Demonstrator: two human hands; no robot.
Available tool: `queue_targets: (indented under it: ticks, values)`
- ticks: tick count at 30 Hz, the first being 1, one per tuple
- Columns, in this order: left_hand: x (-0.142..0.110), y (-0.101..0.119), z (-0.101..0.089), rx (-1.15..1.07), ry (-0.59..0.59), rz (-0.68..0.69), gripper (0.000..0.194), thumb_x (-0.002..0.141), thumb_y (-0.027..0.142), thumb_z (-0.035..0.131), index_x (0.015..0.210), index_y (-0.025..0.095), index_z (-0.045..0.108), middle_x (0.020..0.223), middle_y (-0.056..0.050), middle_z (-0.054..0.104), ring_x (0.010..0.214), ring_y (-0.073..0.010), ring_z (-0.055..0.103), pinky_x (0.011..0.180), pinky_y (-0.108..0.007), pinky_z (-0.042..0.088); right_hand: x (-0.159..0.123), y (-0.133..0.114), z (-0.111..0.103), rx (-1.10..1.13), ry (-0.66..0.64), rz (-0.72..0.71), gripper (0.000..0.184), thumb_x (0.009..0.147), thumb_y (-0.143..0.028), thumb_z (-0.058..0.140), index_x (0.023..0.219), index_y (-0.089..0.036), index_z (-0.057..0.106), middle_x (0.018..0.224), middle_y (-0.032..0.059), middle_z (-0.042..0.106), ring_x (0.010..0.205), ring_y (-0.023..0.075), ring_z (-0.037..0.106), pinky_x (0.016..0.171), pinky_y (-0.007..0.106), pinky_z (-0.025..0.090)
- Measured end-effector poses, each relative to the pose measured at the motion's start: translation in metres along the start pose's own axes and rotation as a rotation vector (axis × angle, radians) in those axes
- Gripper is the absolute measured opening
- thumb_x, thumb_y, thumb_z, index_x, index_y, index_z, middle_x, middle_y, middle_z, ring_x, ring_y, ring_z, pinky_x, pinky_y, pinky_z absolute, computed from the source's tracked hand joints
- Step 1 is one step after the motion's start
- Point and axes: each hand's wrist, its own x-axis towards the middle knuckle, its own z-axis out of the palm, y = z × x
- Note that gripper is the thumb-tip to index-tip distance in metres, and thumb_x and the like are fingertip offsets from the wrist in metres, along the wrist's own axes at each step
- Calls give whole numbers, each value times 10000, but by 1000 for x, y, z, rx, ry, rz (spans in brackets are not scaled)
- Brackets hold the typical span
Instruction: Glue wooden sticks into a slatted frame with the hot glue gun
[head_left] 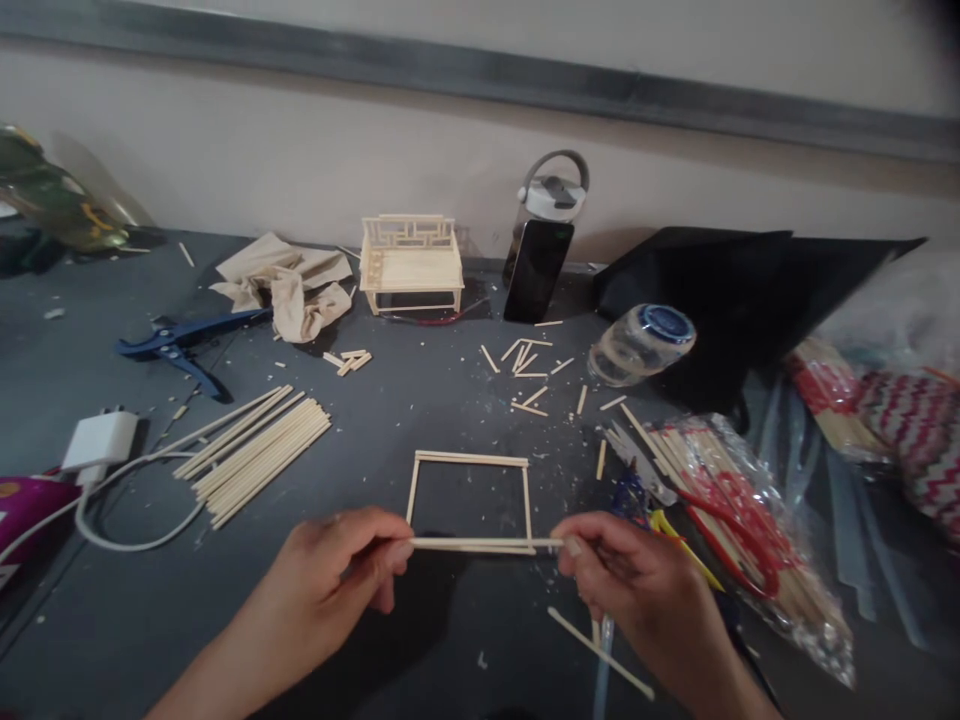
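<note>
A rectangular frame of thin wooden sticks lies on the dark table in front of me. Along its near side runs a loose-looking wooden stick, its right end jutting past the frame's corner. My left hand is closed in a pinch at the stick's left end, by the frame's near left corner. At the other end, my right hand pinches the jutting tip between thumb and fingers. Another wooden stick lies below my right hand. Beyond the frame stands a miniature stick-built bench.
Bundled sticks, a white charger with cable and a blue cutter are on the left. Crumpled paper, a phone and bottle stand behind. Rightward are a tilted jar, red-handled scissors and packaged sticks.
</note>
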Motion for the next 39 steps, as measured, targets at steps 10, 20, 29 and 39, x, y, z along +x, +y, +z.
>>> queue_targets:
  ticks: [10,20,29,39]
  values:
    - [-9,2,18,-62,-13,-90,258,917,334,410,768,204,576,495,65,592,444,-71,577,480,-144,417,-11,12,12,270,35,81,222,856,-372,536,825,-196,668,613,-16,614,405,79,521,365,173,457]
    - [-14,3,19,-17,-33,-202,261,900,358,413,774,208,585,552,54,601,452,-80,590,473,-161,416,-9,10,7,-111,160,-280,143,790,-191,570,830,-201,707,642,-10,707,535,110,646,527,187,523]
    - [-14,-5,14,82,6,-4,198,919,284,410,817,228,571,528,76,607,466,-79,593,504,-156,435,-8,9,4,120,-34,4,190,816,-263,517,803,-185,690,594,-11,656,410,83,556,383,171,465]
    - [-18,0,18,350,243,339,126,936,229,426,989,260,536,701,60,682,556,-86,651,575,-162,483,-3,14,3,333,-173,197,130,759,-264,599,793,-167,680,641,2,655,463,83,558,382,166,463]
